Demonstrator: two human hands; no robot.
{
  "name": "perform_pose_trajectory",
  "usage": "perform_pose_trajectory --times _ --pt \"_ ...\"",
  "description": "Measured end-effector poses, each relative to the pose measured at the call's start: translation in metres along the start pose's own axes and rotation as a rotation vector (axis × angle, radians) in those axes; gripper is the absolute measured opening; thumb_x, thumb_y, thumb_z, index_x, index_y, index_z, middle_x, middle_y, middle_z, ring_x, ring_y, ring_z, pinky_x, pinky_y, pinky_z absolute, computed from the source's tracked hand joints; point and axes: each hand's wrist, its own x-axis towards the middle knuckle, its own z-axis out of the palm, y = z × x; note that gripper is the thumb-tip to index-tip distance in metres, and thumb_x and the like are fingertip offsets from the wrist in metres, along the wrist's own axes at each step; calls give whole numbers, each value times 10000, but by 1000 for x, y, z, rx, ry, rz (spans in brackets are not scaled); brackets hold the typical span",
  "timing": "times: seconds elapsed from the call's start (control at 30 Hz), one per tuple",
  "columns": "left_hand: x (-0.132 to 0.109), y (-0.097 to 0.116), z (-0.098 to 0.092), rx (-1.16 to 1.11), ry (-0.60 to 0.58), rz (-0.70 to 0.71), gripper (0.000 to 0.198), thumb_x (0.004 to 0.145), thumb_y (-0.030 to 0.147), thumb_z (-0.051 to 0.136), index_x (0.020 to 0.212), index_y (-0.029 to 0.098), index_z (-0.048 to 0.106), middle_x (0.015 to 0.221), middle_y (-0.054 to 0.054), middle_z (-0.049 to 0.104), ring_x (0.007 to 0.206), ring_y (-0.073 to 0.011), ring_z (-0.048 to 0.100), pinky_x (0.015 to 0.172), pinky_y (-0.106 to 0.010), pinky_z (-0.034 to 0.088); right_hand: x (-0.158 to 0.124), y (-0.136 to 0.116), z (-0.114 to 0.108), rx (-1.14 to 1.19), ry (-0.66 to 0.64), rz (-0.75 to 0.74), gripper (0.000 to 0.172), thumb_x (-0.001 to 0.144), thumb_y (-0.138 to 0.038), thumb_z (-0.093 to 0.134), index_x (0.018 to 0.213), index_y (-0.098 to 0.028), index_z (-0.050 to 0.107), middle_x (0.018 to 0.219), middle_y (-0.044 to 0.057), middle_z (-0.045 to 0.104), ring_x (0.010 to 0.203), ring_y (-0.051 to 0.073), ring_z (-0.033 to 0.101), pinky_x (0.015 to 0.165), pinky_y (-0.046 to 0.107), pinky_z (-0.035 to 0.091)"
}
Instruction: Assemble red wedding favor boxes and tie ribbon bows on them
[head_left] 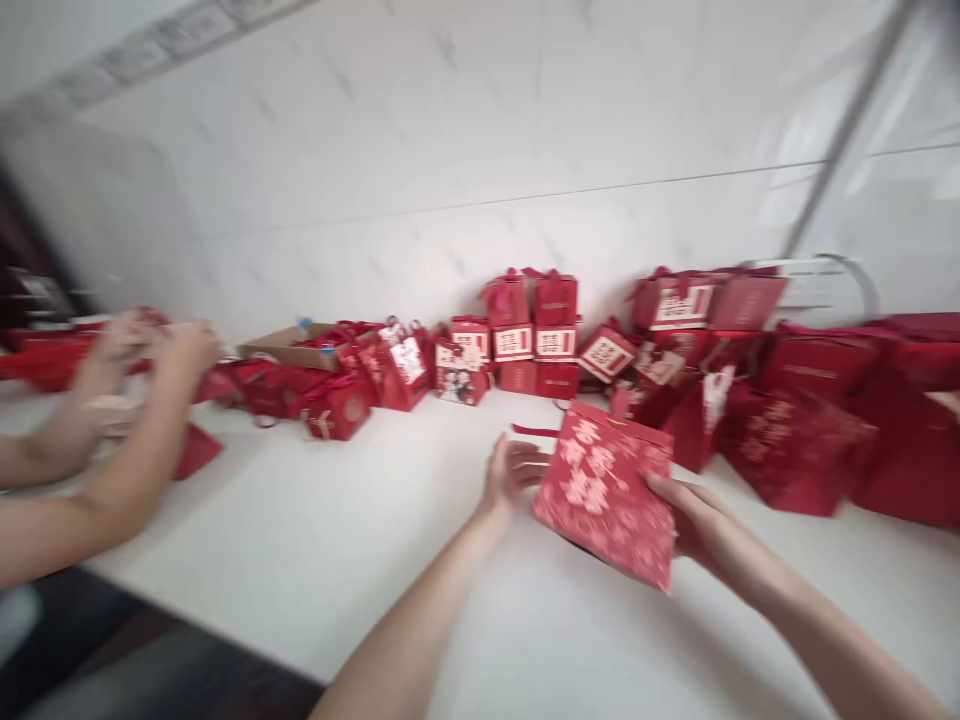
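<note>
A red gift box (pixel 607 490) with pale lettering and a flower pattern is tilted above the white table. My right hand (pixel 694 515) grips its right side, the thumb on the front face and the other fingers hidden behind. At the box's left edge is my left hand (pixel 512 472), its fingers stretched out and apart; whether they touch the box I cannot tell. A thin red ribbon (pixel 534 431) sticks out from the box's upper left corner, just above my left fingers.
Along the wall, small red boxes (pixel 514 342) stand stacked on the white table (pixel 360 530). Larger red gift bags (pixel 795 440) crowd the right side. An open cardboard box (pixel 289 347) sits at the back left. At far left another person's hands (pixel 169 350) work among red items.
</note>
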Motion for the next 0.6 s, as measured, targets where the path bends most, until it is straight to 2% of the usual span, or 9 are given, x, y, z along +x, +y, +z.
perform_pose_trajectory --times 0.03,0.07,0.1,0.17,0.23,0.3,0.37,0.47,0.6 --pt "4 -3 2 -23 90 10 507 752 639 497 654 145 566 666 -42 603 623 -158 594 608 -281 457 -7 2 -3 112 -31 116 303 737 -517 641 798 -220 653 770 84 689 655 239 666 541 351 565" --pt "7 -4 2 -6 152 27 486 708 634 521 621 157 542 626 -34 585 580 -156 578 563 -273 429 -9 3 -2 262 9 134 332 767 -535 580 834 -216 640 734 65 686 614 218 656 520 341 564" --pt "8 -3 0 18 155 69 445 688 602 540 630 161 535 600 -19 562 545 -143 553 538 -263 404 -9 4 2 391 49 154 318 788 -518 553 848 -215 628 711 42 683 587 187 648 502 303 559" --pt "5 2 -1 18 88 99 353 655 513 587 630 168 519 495 44 437 442 -92 433 487 -232 325 -5 4 12 601 43 253 277 798 -473 559 822 -204 620 669 16 670 547 134 631 438 208 522" --pt "-3 6 1 40 -62 122 309 654 435 604 569 174 462 427 87 270 374 -54 270 461 -227 250 -1 3 20 753 12 323 247 802 -433 575 795 -190 618 652 7 659 536 98 623 405 141 483" --pt "-13 7 7 119 -236 153 400 699 440 575 490 183 351 412 90 187 367 -46 187 457 -241 194 -1 1 23 851 -14 368 237 811 -411 577 805 -179 621 647 2 651 543 84 627 414 123 484" --pt "-18 4 11 220 -344 173 497 726 484 550 459 196 245 414 81 147 384 -48 156 461 -255 148 -3 1 25 910 -36 409 239 823 -407 565 809 -175 619 610 -13 629 522 77 623 436 126 499" --pt "-17 -3 10 324 -387 175 559 689 517 597 471 203 188 442 82 98 421 -46 108 462 -258 115 -6 2 25 972 -78 454 276 848 -423 521 778 -169 604 558 -22 596 491 81 615 450 138 511" --pt "-10 -8 0 394 -374 207 559 656 551 619 493 199 216 454 76 131 430 -46 120 437 -240 144 -7 3 26 1032 -97 504 297 863 -436 490 874 -164 611 637 3 641 539 99 639 459 159 523"
